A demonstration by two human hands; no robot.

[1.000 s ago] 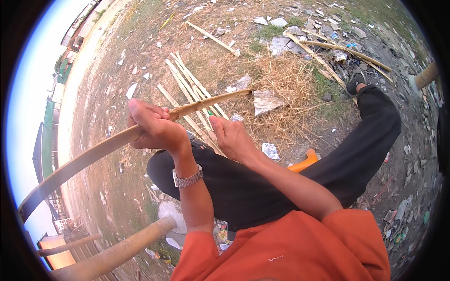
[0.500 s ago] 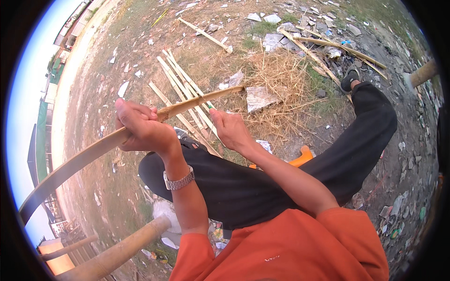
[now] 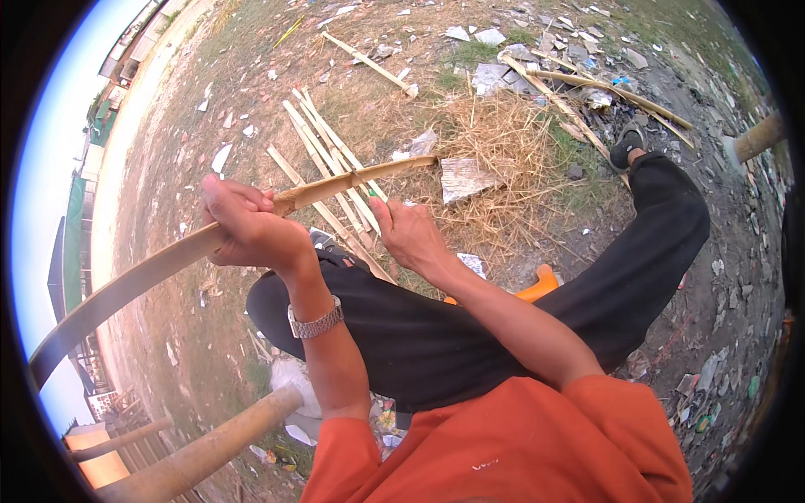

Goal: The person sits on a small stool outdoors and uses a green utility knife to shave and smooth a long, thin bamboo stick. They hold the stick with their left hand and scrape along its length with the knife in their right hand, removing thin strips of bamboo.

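Observation:
A long split bamboo strip point(image 3: 117, 289) runs from the lower left rim up to the middle, its far end beside the straw. My left hand point(image 3: 251, 222) is closed round it, and a metal-band watch point(image 3: 316, 318) sits on that wrist. Just right of this grip, the strip's upper face looks rough and notched. My right hand point(image 3: 412, 236) is closed below the far part of the strip, thumb stretched toward it. A small green piece point(image 3: 372, 193) shows at the thumb tip; the rest of what that hand holds is hidden.
Several bamboo strips point(image 3: 323, 138) lie on the ground beyond my hands. Right of them is a straw heap point(image 3: 503, 159) with a flat pale slab point(image 3: 470, 178). An orange object point(image 3: 541, 283) rests by my leg. Thick bamboo poles point(image 3: 210, 440) stand at lower left and far right.
My left hand and the strip have shifted very slightly to the left. My right hand has moved a little left and down along the strip. Both grips are kept.

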